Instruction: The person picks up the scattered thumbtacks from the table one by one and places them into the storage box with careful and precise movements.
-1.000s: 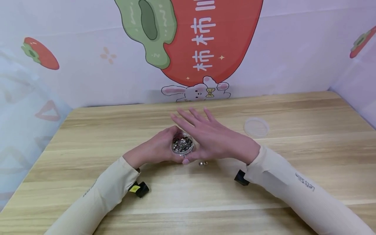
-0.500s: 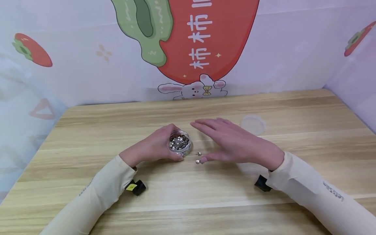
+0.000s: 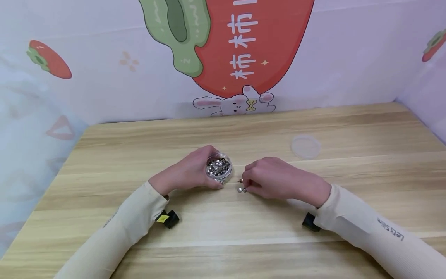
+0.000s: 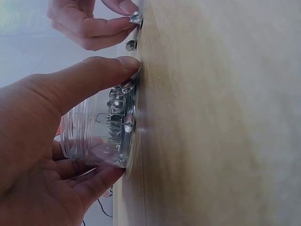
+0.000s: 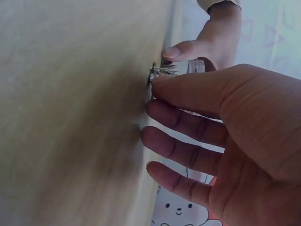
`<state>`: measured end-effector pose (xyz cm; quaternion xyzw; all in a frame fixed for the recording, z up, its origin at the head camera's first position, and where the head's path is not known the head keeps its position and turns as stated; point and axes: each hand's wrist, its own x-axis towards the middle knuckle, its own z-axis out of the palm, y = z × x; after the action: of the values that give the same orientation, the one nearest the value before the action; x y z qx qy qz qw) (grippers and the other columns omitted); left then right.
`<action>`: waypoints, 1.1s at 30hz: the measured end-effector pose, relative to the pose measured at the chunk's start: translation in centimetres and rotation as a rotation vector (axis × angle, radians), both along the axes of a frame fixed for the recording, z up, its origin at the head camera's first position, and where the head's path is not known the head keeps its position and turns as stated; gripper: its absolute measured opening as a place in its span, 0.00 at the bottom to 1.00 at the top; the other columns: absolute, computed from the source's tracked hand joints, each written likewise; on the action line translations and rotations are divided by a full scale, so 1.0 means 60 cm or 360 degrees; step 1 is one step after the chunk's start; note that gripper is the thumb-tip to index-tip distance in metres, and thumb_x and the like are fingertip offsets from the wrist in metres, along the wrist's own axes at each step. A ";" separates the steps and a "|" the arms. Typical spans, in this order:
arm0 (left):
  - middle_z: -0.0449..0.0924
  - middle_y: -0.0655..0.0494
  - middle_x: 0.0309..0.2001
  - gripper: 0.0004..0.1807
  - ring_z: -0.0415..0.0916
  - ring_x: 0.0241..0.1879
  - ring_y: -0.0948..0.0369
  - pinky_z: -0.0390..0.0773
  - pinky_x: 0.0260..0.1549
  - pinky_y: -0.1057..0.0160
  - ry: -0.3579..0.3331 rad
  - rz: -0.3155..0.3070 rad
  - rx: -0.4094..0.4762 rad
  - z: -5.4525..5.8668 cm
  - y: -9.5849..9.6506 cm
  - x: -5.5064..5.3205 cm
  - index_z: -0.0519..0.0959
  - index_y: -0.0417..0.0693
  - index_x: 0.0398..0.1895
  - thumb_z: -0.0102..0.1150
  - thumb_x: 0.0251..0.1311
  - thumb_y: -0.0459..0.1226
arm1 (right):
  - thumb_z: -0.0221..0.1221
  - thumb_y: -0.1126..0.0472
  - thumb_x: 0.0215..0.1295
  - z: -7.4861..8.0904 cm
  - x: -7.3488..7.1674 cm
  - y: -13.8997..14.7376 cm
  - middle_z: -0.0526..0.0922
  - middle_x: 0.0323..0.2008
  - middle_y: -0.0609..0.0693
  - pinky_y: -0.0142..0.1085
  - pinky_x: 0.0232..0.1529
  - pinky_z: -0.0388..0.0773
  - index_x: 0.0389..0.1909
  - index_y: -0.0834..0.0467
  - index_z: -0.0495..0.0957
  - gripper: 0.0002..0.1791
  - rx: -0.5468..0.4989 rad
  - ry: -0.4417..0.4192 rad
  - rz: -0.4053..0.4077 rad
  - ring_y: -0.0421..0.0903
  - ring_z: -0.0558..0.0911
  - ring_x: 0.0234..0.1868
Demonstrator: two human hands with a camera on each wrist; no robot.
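My left hand (image 3: pixel 195 168) grips a small clear screw-top jar (image 3: pixel 227 178) from its left side, thumb in front and fingers behind. Inside lies a heap of silvery thumbtacks (image 3: pixel 218 166); their round heads and pins show through the wall in the left wrist view. My right hand (image 3: pixel 275 178) is low over the table, right of the jar, with thumb and forefinger pinching at a thumbtack (image 4: pixel 136 18). A second loose thumbtack (image 4: pixel 130 45) lies between that hand and the jar. In the right wrist view the right thumb (image 5: pixel 188 92) partly hides the tacks.
A clear round lid (image 3: pixel 305 147) lies flat on the wooden table (image 3: pixel 216 232), behind and right of the right hand. A printed cloth backdrop (image 3: pixel 334 58) with fruit and a rabbit rises along the table's rear edge. Black wrist cameras (image 3: pixel 170 219) hang under both sleeves.
The right hand has drawn back rightward from over the jar, uncovering it, and its spread fingers have curled down to the loose thumbtacks. The left hand still holds the jar.
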<state>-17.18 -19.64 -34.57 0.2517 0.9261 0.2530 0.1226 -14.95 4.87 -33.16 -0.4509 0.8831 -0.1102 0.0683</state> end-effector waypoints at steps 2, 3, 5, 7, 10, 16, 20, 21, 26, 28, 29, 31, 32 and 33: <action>0.76 0.48 0.56 0.43 0.73 0.57 0.54 0.72 0.61 0.54 -0.0001 -0.0003 -0.0007 0.001 0.002 -0.001 0.67 0.39 0.57 0.78 0.39 0.48 | 0.63 0.60 0.62 -0.001 -0.001 0.001 0.80 0.29 0.37 0.33 0.33 0.74 0.29 0.48 0.83 0.04 0.0012 0.0000 -0.0003 0.34 0.74 0.27; 0.75 0.48 0.56 0.44 0.73 0.57 0.54 0.72 0.61 0.54 -0.0009 0.0003 -0.0013 0.001 0.003 -0.002 0.67 0.40 0.57 0.79 0.39 0.48 | 0.63 0.60 0.62 -0.001 -0.001 0.001 0.80 0.28 0.37 0.33 0.33 0.74 0.29 0.48 0.83 0.04 0.0016 -0.0001 -0.0005 0.34 0.74 0.27; 0.75 0.48 0.56 0.44 0.73 0.57 0.54 0.71 0.62 0.54 -0.0018 0.0012 -0.0022 0.002 0.005 -0.002 0.67 0.40 0.57 0.79 0.38 0.49 | 0.63 0.59 0.62 -0.001 -0.002 0.001 0.79 0.28 0.37 0.33 0.33 0.74 0.30 0.47 0.83 0.03 0.0022 0.0000 -0.0007 0.34 0.73 0.27; 0.75 0.48 0.56 0.45 0.73 0.57 0.54 0.71 0.62 0.54 -0.0018 0.0013 -0.0028 0.003 0.005 -0.002 0.67 0.39 0.58 0.79 0.38 0.49 | 0.64 0.59 0.62 -0.001 -0.002 0.002 0.79 0.28 0.37 0.34 0.34 0.73 0.30 0.47 0.83 0.03 0.0024 -0.0006 -0.0010 0.34 0.73 0.27; 0.75 0.48 0.57 0.45 0.72 0.57 0.54 0.71 0.62 0.54 -0.0027 0.0017 -0.0038 0.003 0.005 -0.003 0.66 0.39 0.58 0.79 0.39 0.49 | 0.64 0.58 0.61 -0.002 -0.002 0.002 0.79 0.29 0.37 0.34 0.34 0.73 0.31 0.46 0.83 0.02 0.0010 -0.0023 0.0001 0.34 0.73 0.27; 0.75 0.49 0.57 0.45 0.72 0.58 0.54 0.71 0.62 0.54 -0.0048 0.0035 -0.0044 0.002 0.004 -0.004 0.66 0.40 0.58 0.78 0.39 0.49 | 0.63 0.58 0.64 -0.004 -0.002 0.000 0.79 0.28 0.36 0.34 0.34 0.74 0.30 0.46 0.83 0.04 -0.0004 -0.0032 0.0018 0.33 0.73 0.27; 0.75 0.48 0.57 0.45 0.72 0.58 0.54 0.71 0.62 0.53 -0.0038 0.0028 -0.0042 0.000 0.003 -0.002 0.66 0.40 0.58 0.78 0.39 0.49 | 0.62 0.59 0.63 0.001 -0.003 0.002 0.80 0.28 0.37 0.33 0.34 0.73 0.30 0.46 0.83 0.04 0.0000 -0.0010 0.0000 0.34 0.73 0.26; 0.75 0.48 0.57 0.44 0.72 0.57 0.54 0.71 0.62 0.53 -0.0032 0.0023 -0.0039 0.000 0.003 -0.002 0.66 0.40 0.58 0.79 0.39 0.49 | 0.62 0.59 0.63 0.005 -0.003 0.003 0.79 0.27 0.37 0.33 0.34 0.74 0.30 0.47 0.83 0.04 -0.0004 0.0003 -0.0005 0.34 0.73 0.26; 0.75 0.48 0.56 0.44 0.72 0.57 0.54 0.71 0.61 0.53 0.0007 0.0000 -0.0011 -0.001 0.000 0.001 0.67 0.40 0.57 0.79 0.38 0.49 | 0.64 0.60 0.61 0.029 -0.005 0.004 0.79 0.27 0.37 0.33 0.34 0.75 0.29 0.48 0.82 0.04 -0.0045 0.0072 -0.0042 0.34 0.73 0.26; 0.75 0.49 0.56 0.44 0.72 0.57 0.54 0.71 0.61 0.53 0.0009 -0.0001 -0.0006 -0.001 -0.001 0.001 0.67 0.41 0.57 0.79 0.38 0.49 | 0.64 0.60 0.61 0.039 -0.007 -0.001 0.80 0.28 0.37 0.32 0.34 0.75 0.30 0.48 0.82 0.03 -0.0065 0.0090 -0.0066 0.35 0.74 0.27; 0.75 0.49 0.56 0.44 0.72 0.56 0.54 0.72 0.61 0.54 0.0006 0.0002 -0.0007 -0.001 -0.001 0.001 0.67 0.41 0.57 0.79 0.38 0.49 | 0.65 0.60 0.60 0.044 -0.008 -0.005 0.80 0.28 0.37 0.32 0.33 0.75 0.30 0.48 0.82 0.03 -0.0075 0.0094 -0.0079 0.35 0.74 0.27; 0.75 0.48 0.55 0.43 0.73 0.55 0.54 0.72 0.60 0.54 0.0007 -0.0006 0.0000 -0.001 0.000 0.000 0.67 0.41 0.56 0.79 0.38 0.49 | 0.64 0.60 0.61 0.051 -0.011 -0.015 0.80 0.28 0.38 0.31 0.33 0.74 0.30 0.48 0.83 0.02 -0.0092 0.0106 -0.0096 0.35 0.74 0.27; 0.75 0.49 0.55 0.43 0.73 0.55 0.55 0.73 0.59 0.54 0.0004 -0.0009 0.0003 0.000 0.000 0.000 0.67 0.41 0.56 0.78 0.38 0.48 | 0.64 0.59 0.61 0.053 -0.013 -0.022 0.80 0.28 0.38 0.31 0.32 0.74 0.30 0.48 0.83 0.02 -0.0104 0.0106 -0.0104 0.36 0.74 0.27; 0.75 0.49 0.54 0.43 0.73 0.54 0.55 0.73 0.58 0.54 0.0006 -0.0015 0.0008 -0.001 0.001 0.000 0.67 0.41 0.56 0.78 0.38 0.48 | 0.64 0.59 0.61 0.056 -0.015 -0.030 0.80 0.28 0.38 0.30 0.32 0.73 0.31 0.48 0.83 0.02 -0.0115 0.0102 -0.0109 0.36 0.74 0.26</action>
<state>-17.18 -19.61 -34.60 0.2569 0.9245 0.2542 0.1216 -15.83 3.10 -29.81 -0.4260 0.8952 -0.1297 0.0199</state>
